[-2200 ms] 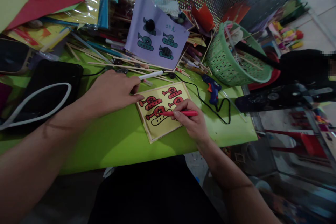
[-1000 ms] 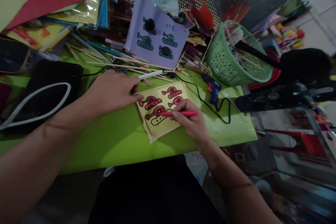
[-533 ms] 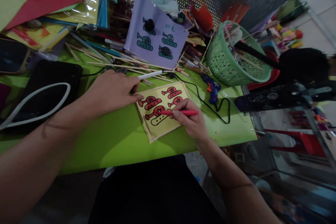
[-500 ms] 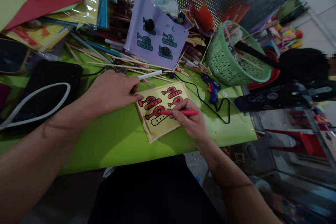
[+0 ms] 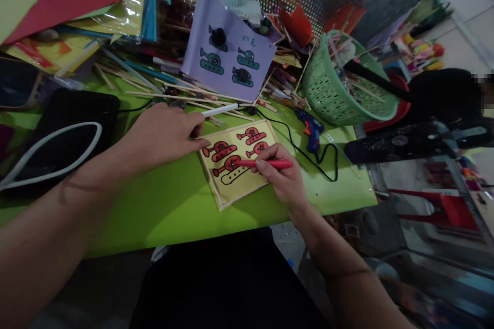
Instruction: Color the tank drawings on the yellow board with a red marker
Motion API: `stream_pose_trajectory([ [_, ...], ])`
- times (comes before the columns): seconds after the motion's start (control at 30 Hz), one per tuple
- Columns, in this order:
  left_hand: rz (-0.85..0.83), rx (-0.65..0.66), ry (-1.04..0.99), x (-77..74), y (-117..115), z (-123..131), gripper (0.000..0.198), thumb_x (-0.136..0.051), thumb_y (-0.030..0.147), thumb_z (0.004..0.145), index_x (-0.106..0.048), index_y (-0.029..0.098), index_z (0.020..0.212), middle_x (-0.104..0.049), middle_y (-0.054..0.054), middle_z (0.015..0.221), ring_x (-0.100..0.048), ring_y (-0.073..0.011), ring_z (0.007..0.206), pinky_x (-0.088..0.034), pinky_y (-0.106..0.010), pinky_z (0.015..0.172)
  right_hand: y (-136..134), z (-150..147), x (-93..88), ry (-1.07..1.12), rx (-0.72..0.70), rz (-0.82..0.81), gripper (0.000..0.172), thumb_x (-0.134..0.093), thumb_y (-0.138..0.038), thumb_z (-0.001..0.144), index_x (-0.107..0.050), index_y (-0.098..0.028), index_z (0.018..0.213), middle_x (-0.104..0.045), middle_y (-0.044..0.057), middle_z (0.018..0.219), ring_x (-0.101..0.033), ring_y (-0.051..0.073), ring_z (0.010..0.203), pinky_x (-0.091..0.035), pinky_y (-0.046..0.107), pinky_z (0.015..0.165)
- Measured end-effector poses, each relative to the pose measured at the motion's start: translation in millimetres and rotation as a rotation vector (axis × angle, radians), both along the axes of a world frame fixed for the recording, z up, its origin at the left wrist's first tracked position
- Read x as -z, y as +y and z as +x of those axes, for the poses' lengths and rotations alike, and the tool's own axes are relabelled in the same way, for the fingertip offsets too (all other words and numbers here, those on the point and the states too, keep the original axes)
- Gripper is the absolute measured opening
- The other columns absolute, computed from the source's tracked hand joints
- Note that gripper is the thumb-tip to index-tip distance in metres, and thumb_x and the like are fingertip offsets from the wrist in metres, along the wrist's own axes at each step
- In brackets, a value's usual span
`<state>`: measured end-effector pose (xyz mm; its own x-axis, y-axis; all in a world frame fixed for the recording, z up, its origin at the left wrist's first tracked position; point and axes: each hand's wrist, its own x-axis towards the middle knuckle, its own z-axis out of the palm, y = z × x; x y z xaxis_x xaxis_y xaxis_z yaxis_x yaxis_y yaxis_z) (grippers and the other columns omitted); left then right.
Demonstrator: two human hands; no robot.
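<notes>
A yellow card [image 5: 247,180] with a thin wooden border lies on the green table [image 5: 165,205]; it bears several tank outlines, most filled in red. My right hand [image 5: 283,177] is closed round a red marker [image 5: 266,163], whose tip rests on a tank near the card's middle. My left hand [image 5: 164,131] lies on the table at the card's upper left corner, fingers curled, a fingertip pressing the corner. A white pen [image 5: 219,110] pokes out past its fingers; whether the hand holds it I cannot tell.
A purple sheet [image 5: 227,59] with teal tanks leans behind the card among several wooden sticks [image 5: 185,98]. To the right are a green basket [image 5: 339,87] and a blue glue gun [image 5: 311,131] with a black cord. A black bag [image 5: 57,133] lies left.
The red marker's tip has shifted slightly over the tank drawing. My left hand stays put on the card's corner.
</notes>
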<state>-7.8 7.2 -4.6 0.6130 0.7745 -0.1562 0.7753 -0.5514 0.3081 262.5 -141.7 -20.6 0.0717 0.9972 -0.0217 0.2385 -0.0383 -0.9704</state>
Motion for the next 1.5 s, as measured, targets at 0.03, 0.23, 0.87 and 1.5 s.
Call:
stream_pose_trajectory([
  [0.03, 0.0, -0.001, 0.001, -0.1, 0.0, 0.0, 0.031, -0.067, 0.059, 0.093, -0.076, 0.029, 0.096, -0.077, -0.01, 0.077, -0.078, -0.0398, 0.086, -0.051, -0.049, 0.086, -0.1, 0.3, 0.2, -0.003, 0.007, -0.002, 0.045, -0.09, -0.067, 0.097, -0.07, -0.027, 0.092, -0.074, 0.001, 0.081, -0.069, 0.02, 0.074, -0.054, 0.034, 0.065],
  [0.23, 0.013, 0.015, 0.025, -0.7, -0.3, 0.3, 0.03, -0.067, 0.059, 0.095, -0.077, 0.031, 0.098, -0.074, -0.008, 0.071, -0.077, -0.0384, 0.084, -0.052, -0.05, 0.086, 0.0, 0.2, 0.8, -0.008, -0.014, -0.013, 0.045, -0.089, -0.067, 0.098, -0.069, -0.027, 0.093, -0.074, 0.0, 0.08, -0.069, 0.019, 0.071, -0.054, 0.033, 0.064],
  [0.87, 0.007, 0.012, 0.035, -2.8, -1.6, 1.6, 0.032, -0.063, 0.06, 0.094, -0.072, 0.029, 0.097, -0.071, -0.009, 0.074, -0.073, -0.0369, 0.079, -0.047, -0.049, 0.082, 0.1, -1.2, -1.4, 0.016, -0.034, 0.015, 0.037, -0.09, -0.057, 0.1, -0.072, -0.026, 0.094, -0.073, -0.001, 0.081, -0.065, 0.016, 0.07, -0.055, 0.033, 0.068],
  [1.5, -0.001, -0.012, -0.013, 2.3, 0.1, -0.4, 0.033, -0.065, 0.062, 0.091, -0.071, 0.03, 0.093, -0.07, -0.007, 0.074, -0.069, -0.0349, 0.078, -0.042, -0.047, 0.083, 1.5, -1.5, -1.3, -0.007, 0.01, 0.026, 0.033, -0.09, -0.052, 0.099, -0.072, -0.026, 0.091, -0.075, -0.001, 0.079, -0.064, 0.017, 0.07, -0.052, 0.034, 0.067],
])
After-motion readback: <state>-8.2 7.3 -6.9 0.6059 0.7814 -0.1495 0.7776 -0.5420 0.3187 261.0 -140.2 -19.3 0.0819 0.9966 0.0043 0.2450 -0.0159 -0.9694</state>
